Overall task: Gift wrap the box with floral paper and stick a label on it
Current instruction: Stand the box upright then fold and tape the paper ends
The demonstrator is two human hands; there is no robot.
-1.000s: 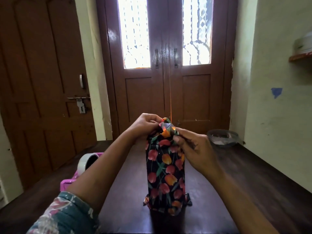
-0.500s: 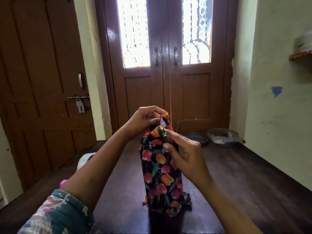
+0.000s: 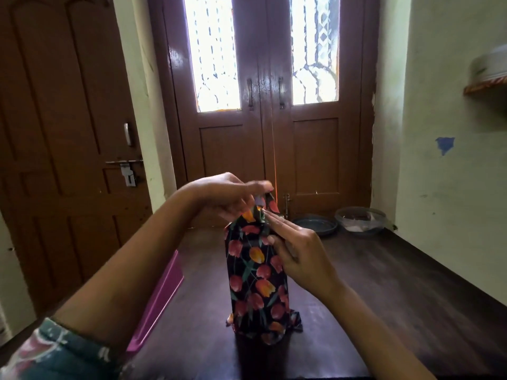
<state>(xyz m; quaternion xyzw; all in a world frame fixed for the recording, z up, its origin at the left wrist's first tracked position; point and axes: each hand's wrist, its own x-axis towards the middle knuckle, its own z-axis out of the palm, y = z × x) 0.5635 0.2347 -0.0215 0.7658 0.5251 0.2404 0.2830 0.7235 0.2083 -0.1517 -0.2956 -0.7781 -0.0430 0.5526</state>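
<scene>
**Top fold closing, label yet to come**

The tall box in black floral paper with red and orange tulips (image 3: 255, 272) stands upright in the middle of the dark wooden table (image 3: 384, 283), as it did a second ago. What has changed is my grip at its top. My right hand (image 3: 299, 253) had been pinching the bunched paper there. Now its fingers lie straight and together, pressed flat against the upper right edge to hold the fold down. My left hand (image 3: 219, 196) stays above the box, its fingertips nipped on the small upstanding paper flap (image 3: 267, 202), though it is blurred.

I judge the top end nearly shut: the side is creased in, and the last flap needs folding over and fixing. The paper at the base splays out loosely, so that end looks unfinished too. I see no label.

Counted:
- one table
- one wrapped box
- one pink plastic tray (image 3: 162, 297), left of the box and partly behind my forearm
- two bowls at the far end, near each other: one dark blue (image 3: 315, 224), one clear (image 3: 359, 219)
- two hands
- one flap
</scene>
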